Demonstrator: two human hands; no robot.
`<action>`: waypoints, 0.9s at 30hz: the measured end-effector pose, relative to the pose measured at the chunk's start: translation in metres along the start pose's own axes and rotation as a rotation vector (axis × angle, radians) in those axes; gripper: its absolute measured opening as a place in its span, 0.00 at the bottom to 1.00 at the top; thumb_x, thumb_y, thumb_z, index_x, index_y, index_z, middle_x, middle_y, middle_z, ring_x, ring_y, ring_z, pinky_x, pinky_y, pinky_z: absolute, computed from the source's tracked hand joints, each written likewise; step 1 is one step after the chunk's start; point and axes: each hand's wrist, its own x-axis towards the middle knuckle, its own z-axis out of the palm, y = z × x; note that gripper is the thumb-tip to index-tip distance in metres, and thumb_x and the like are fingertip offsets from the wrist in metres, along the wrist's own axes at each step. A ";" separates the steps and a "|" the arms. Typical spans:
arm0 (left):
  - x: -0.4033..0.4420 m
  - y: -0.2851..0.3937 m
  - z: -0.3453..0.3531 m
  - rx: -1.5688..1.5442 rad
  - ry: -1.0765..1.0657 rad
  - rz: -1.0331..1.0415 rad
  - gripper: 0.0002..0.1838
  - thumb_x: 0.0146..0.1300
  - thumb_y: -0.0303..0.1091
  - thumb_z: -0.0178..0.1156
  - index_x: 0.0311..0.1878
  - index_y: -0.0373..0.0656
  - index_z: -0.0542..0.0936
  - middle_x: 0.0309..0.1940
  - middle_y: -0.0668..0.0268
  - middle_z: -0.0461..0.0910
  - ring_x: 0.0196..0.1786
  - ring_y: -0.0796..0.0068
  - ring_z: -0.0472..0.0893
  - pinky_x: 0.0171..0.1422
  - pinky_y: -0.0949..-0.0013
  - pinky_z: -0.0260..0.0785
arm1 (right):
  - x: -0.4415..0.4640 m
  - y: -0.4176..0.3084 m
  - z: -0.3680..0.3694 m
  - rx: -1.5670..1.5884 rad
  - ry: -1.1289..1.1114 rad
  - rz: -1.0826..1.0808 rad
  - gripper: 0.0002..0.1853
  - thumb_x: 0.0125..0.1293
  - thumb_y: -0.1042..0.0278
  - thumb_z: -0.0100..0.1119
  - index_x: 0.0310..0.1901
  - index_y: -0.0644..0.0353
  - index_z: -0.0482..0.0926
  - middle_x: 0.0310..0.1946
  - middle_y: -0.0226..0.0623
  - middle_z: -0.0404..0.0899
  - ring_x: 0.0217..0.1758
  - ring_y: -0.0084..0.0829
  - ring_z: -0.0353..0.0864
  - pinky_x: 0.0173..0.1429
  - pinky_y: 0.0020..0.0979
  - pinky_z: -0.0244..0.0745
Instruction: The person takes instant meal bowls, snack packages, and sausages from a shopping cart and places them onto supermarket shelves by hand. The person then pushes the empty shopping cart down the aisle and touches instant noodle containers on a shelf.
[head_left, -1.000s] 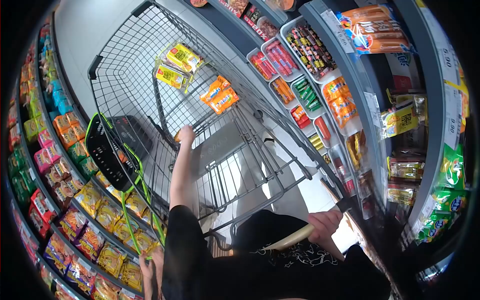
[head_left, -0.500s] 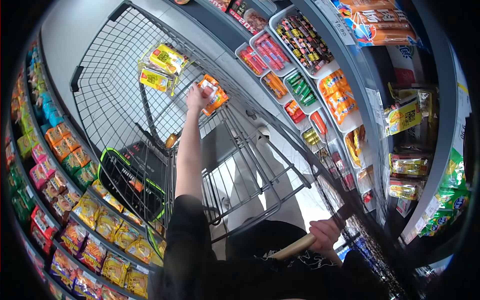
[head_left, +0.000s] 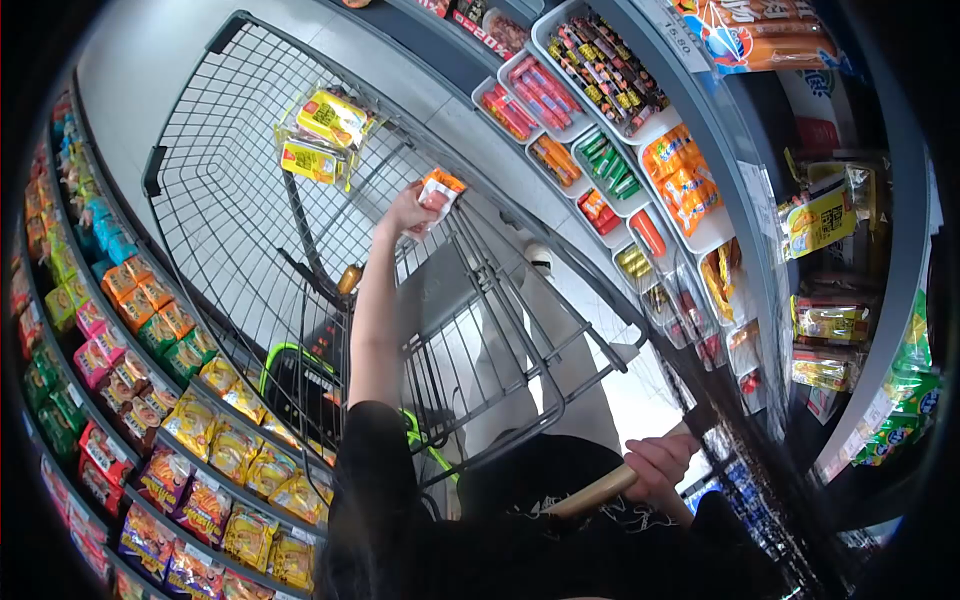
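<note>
My left hand [head_left: 407, 210] is closed on an orange-and-white snack packet [head_left: 438, 195] over the shopping cart [head_left: 237, 120], close to its fold-down seat panel [head_left: 432, 280]. The packet is tilted, and my fingers partly cover it. Farther forward in the cart lie yellow clear-wrapped food packs [head_left: 325, 135]. Near my body, my right hand [head_left: 660, 468] is wrapped around a tan handle bar [head_left: 595, 492].
Shelves of bagged snacks [head_left: 232, 447] curve along the left. On the right, white trays [head_left: 610, 175] hold small wrapped sausages and sticks, with hanging packs [head_left: 825, 220] beyond. A black green-edged basket [head_left: 305, 385] sits low beside the cart's left side.
My left hand has shifted slightly right and turned the orange packet, so less of its front shows. The shelves and green-edged basket have shifted in view. My right hand keeps its grip.
</note>
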 end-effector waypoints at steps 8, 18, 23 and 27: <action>-0.007 0.020 -0.010 -0.078 -0.063 -0.213 0.31 0.27 0.44 0.67 0.42 0.43 0.76 0.34 0.56 0.76 0.37 0.63 0.78 0.43 0.67 0.71 | -0.009 0.008 0.009 0.070 0.150 -0.067 0.07 0.45 0.73 0.62 0.27 0.54 0.74 0.27 0.25 0.78 0.30 0.24 0.72 0.37 0.29 0.59; -0.068 0.081 -0.032 -0.100 0.282 -0.032 0.27 0.30 0.39 0.66 0.39 0.40 0.74 0.29 0.57 0.78 0.35 0.62 0.78 0.42 0.68 0.69 | 0.000 0.005 -0.005 0.087 0.028 -0.061 0.05 0.52 0.69 0.53 0.30 0.56 0.77 0.30 0.27 0.78 0.33 0.24 0.73 0.38 0.30 0.59; -0.189 0.191 -0.086 -0.616 0.200 -0.031 0.23 0.41 0.24 0.63 0.43 0.39 0.70 0.30 0.69 0.74 0.32 0.82 0.74 0.39 0.76 0.69 | 0.021 0.003 -0.030 0.144 -0.061 -0.090 0.11 0.47 0.69 0.47 0.31 0.59 0.78 0.27 0.29 0.75 0.26 0.24 0.72 0.34 0.29 0.59; -0.286 0.293 -0.090 -0.951 0.283 0.134 0.19 0.45 0.22 0.62 0.41 0.41 0.69 0.29 0.72 0.72 0.29 0.81 0.74 0.33 0.76 0.70 | 0.001 0.003 -0.006 0.094 0.308 -0.122 0.09 0.46 0.68 0.53 0.29 0.57 0.80 0.25 0.31 0.76 0.27 0.29 0.73 0.36 0.30 0.63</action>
